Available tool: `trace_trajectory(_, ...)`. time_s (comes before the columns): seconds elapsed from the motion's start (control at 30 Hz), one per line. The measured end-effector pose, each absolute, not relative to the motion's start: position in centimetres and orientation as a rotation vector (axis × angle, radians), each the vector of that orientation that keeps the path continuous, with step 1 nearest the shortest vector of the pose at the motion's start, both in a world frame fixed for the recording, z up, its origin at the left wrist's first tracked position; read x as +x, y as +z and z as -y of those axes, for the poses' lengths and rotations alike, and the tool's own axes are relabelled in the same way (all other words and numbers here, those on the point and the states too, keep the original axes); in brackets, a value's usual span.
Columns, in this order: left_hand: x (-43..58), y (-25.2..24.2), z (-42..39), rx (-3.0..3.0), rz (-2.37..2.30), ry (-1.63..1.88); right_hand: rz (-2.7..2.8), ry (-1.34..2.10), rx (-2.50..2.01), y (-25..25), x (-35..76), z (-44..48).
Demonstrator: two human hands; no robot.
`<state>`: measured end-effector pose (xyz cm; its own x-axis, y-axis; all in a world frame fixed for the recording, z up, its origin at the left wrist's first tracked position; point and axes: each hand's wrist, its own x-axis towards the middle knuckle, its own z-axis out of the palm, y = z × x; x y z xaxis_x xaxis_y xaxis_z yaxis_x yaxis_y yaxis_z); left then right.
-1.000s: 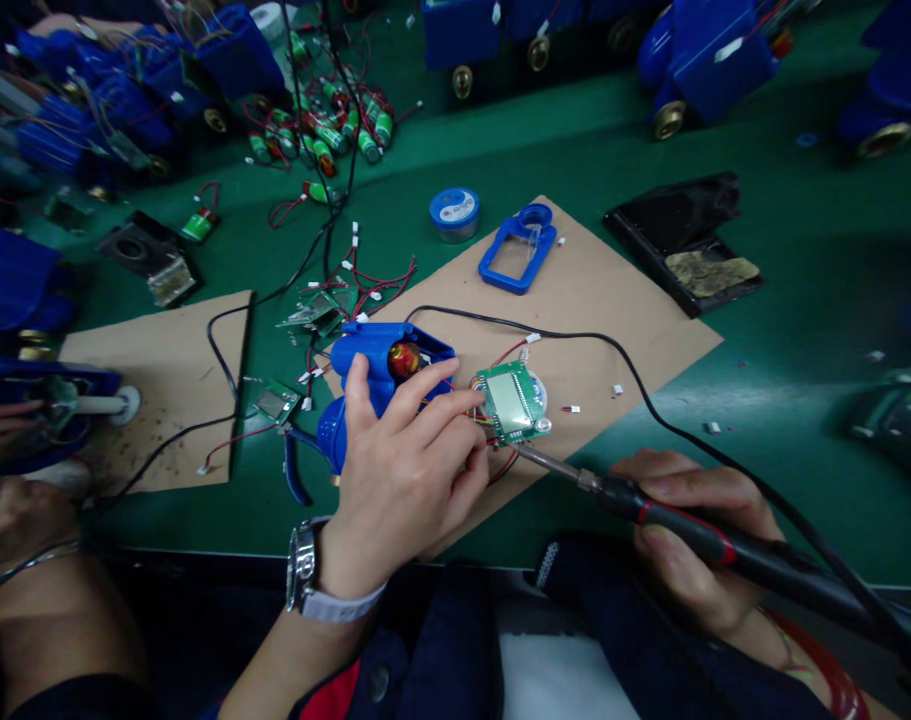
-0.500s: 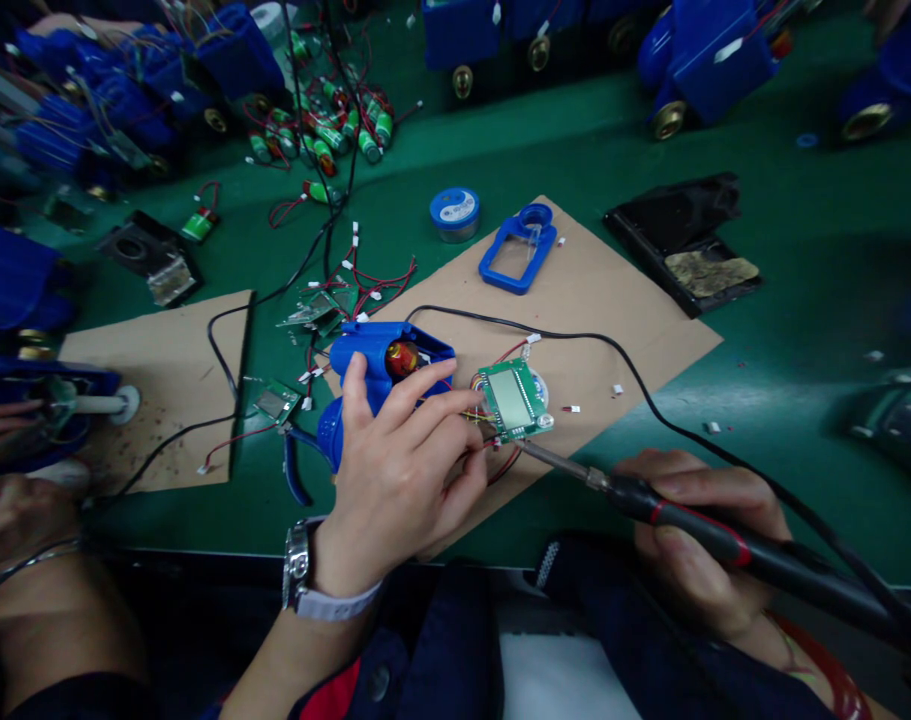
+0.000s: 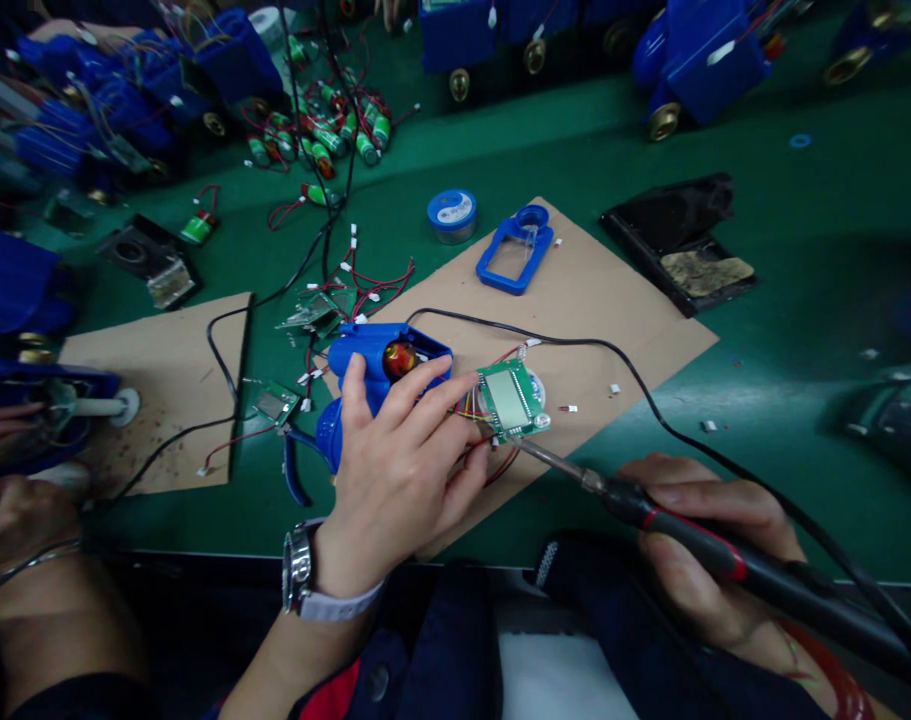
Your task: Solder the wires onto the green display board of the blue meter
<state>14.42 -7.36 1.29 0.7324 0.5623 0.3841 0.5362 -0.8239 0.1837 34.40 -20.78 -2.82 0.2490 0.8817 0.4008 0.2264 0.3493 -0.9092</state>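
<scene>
My right hand (image 3: pixel 714 540) grips the black and red handle of a soldering iron (image 3: pixel 676 530). The iron's tip meets the lower edge of a green circuit board (image 3: pixel 507 398) with a pale rectangular screen. At the board's left lower corner, my left hand (image 3: pixel 406 465) has thumb and index finger pinched together on a thin wire (image 3: pixel 492 441), partly hidden by the fingertips. Its other fingers reach over a blue plastic housing (image 3: pixel 369 355), which has a red-and-gold wrapped cylinder (image 3: pixel 399 358) inside. Thin coloured wires run between housing and board.
Under the board lies a cardboard sheet (image 3: pixel 612 330) with a blue frame (image 3: pixel 515 250). A round tin (image 3: pixel 452 215) and a black sponge holder (image 3: pixel 680 245) stand beyond. A black cable (image 3: pixel 560 337) crosses the sheet. At left, a co-worker's hand (image 3: pixel 24 520) is near another blue housing.
The soldering iron's tip has shifted slightly left along the board's lower edge. My left fingers have moved a little, and the whole view has drifted slightly.
</scene>
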Motion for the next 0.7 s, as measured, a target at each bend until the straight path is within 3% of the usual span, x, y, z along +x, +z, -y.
trace_trajectory(0.7,14.5,1.3,7.3,2.875,-0.915,0.660,1.323,0.640,-1.132,-1.9,34.1,20.5)
